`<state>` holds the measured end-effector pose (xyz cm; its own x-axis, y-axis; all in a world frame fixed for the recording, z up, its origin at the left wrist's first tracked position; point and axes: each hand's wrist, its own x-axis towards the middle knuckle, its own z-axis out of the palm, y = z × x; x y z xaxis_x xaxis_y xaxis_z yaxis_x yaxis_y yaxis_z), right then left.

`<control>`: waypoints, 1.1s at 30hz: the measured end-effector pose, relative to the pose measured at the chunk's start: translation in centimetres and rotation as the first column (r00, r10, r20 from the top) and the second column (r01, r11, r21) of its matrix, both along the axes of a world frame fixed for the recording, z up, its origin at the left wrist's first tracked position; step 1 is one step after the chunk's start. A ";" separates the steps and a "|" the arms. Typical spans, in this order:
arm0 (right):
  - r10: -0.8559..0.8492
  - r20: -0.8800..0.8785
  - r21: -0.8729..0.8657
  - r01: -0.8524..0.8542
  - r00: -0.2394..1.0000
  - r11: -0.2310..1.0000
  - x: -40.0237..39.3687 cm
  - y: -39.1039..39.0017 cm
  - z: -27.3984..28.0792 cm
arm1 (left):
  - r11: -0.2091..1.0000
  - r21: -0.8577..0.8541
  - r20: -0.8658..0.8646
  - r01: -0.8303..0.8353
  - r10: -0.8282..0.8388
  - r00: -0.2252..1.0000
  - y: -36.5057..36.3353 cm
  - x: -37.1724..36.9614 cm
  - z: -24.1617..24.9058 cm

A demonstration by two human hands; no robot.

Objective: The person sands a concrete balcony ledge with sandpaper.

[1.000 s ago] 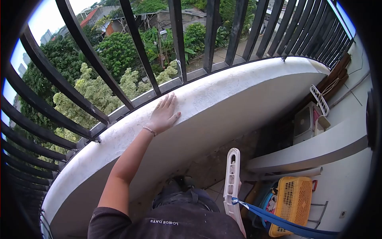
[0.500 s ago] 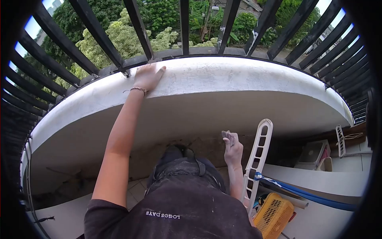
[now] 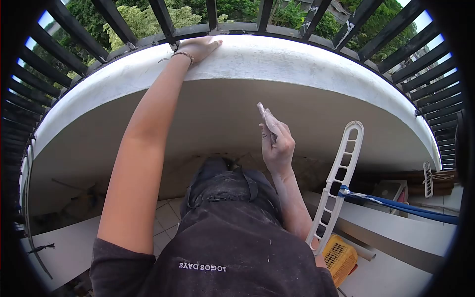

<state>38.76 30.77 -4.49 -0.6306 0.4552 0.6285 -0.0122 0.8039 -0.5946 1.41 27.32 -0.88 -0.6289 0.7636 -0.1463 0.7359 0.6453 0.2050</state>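
Observation:
My left hand (image 3: 200, 48) lies on top of the white curved ledge (image 3: 277, 57), thumb spread to the right. Its fingertips reach the foot of the black railing and are partly hidden. My right hand (image 3: 278, 146), dusted with white powder, is raised in front of the wall below the ledge, apart from it. Its fingers are extended and pressed together, with the thumb against a thin grey piece of what looks like sandpaper (image 3: 272, 137), mostly hidden by the hand.
Black railing bars (image 3: 213, 15) rise behind the ledge. A white slotted plastic strip (image 3: 341, 173) stands right of my right arm, tied to a blue cord (image 3: 405, 209). Below it sits a yellow basket (image 3: 340, 260). A second slotted strip (image 3: 428, 179) hangs at far right.
My right hand has risen toward the ledge, its fingers now stretched upward instead of curled. My left hand stays on the ledge. The view has tilted down.

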 end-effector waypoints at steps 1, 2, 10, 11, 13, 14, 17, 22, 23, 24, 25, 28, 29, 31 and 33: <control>-0.033 -0.001 -0.013 0.033 0.999 0.999 0.1 0.0 -0.3 | 0.998 -0.045 0.038 -0.048 0.050 0.998 0.4 -0.5 -0.3; -0.066 -0.002 -0.026 0.066 0.998 0.997 0.1 -0.1 -0.7 | 0.996 -0.030 0.104 -0.089 0.091 0.990 0.8 -0.8 -0.9; -0.243 -0.093 0.115 0.253 0.966 0.961 0.3 0.3 -1.5 | 0.997 0.070 0.288 -0.040 0.018 0.957 3.5 0.3 -1.1; -0.265 -0.114 0.129 0.279 0.957 0.951 0.0 0.5 -1.5 | 0.998 0.052 0.213 0.020 -0.030 0.976 3.6 1.5 0.1; -0.282 -0.161 0.077 0.297 0.946 0.952 -0.7 0.7 -0.8 | 0.997 0.005 0.029 0.074 -0.074 0.997 4.8 3.0 0.1; -0.289 -0.182 0.049 0.303 0.940 0.952 -1.2 0.8 -0.4 | 0.990 0.028 0.004 0.139 -0.139 0.990 4.9 4.5 0.8; -0.287 -0.231 0.011 0.297 0.930 0.955 -2.2 1.4 0.4 | 0.931 0.109 -0.057 0.347 -0.343 0.938 6.1 6.9 0.1; -0.291 -0.222 -0.023 0.293 0.931 0.956 -3.5 3.0 1.3 | 0.830 0.188 0.050 0.526 -0.543 0.838 5.8 6.2 0.6; -0.303 -0.199 -0.041 0.301 0.932 0.953 -3.6 3.4 1.4 | 0.878 0.139 0.039 0.459 -0.468 0.883 5.6 5.1 0.4; -0.306 -0.169 0.007 0.311 0.937 0.950 -3.6 3.8 1.6 | 0.919 0.093 0.027 0.384 -0.388 0.921 5.2 4.1 0.4; -0.309 -0.137 0.056 0.318 0.941 0.946 -3.7 4.1 1.9 | 0.971 -0.004 -0.005 0.237 -0.237 0.971 3.8 3.7 1.5; -0.289 -0.016 0.121 0.289 0.957 0.950 -4.5 5.4 3.0 | 0.999 0.038 0.115 -0.024 0.020 0.993 1.4 1.3 1.1; -0.277 0.034 0.124 0.271 0.960 0.955 -5.0 5.8 3.2 | 0.999 0.035 0.116 -0.017 0.013 0.993 1.2 0.6 0.6; -0.181 0.130 0.198 0.154 0.975 0.968 -6.8 7.0 3.5 | 0.993 0.077 0.031 0.088 -0.091 0.995 0.7 0.8 0.2; -0.095 0.251 0.256 0.029 0.963 0.966 -8.9 7.9 3.7 | 0.978 0.116 0.041 0.175 -0.181 0.983 -0.2 2.0 1.3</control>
